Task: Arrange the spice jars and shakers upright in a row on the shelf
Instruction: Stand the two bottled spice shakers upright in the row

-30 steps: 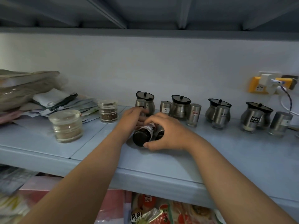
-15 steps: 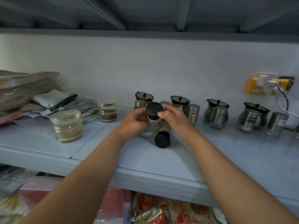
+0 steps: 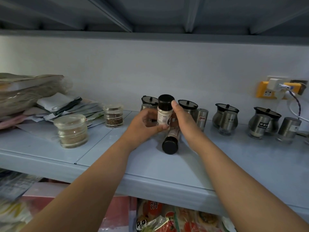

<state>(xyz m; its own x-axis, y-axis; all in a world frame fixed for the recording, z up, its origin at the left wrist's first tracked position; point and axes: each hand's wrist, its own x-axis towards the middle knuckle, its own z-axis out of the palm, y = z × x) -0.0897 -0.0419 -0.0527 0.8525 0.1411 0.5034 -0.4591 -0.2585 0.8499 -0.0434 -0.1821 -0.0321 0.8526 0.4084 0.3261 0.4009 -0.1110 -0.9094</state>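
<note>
A black-capped spice bottle [image 3: 164,113] with pale powder stands upright above the blue shelf [image 3: 167,166]. My left hand [image 3: 143,126] grips its lower part, and my right hand [image 3: 183,121] rests against its right side with the thumb near the cap. A second black-capped bottle [image 3: 171,139] lies on its side just below, cap toward me. Behind my hands steel shakers [image 3: 202,118] and lidded steel pots [image 3: 224,114] stand in a row along the wall.
Two glass jars, a wide one [image 3: 71,130] and a small stacked one [image 3: 114,115], stand at the left near piled packets [image 3: 55,106]. A yellow socket [image 3: 267,91] with plug and cable is at the right wall. Food packets [image 3: 167,216] fill the shelf below.
The pale bottle went from lying in my hands to upright and lifted. The second bottle came into view on its side. My right hand slid to the bottle's right side.
</note>
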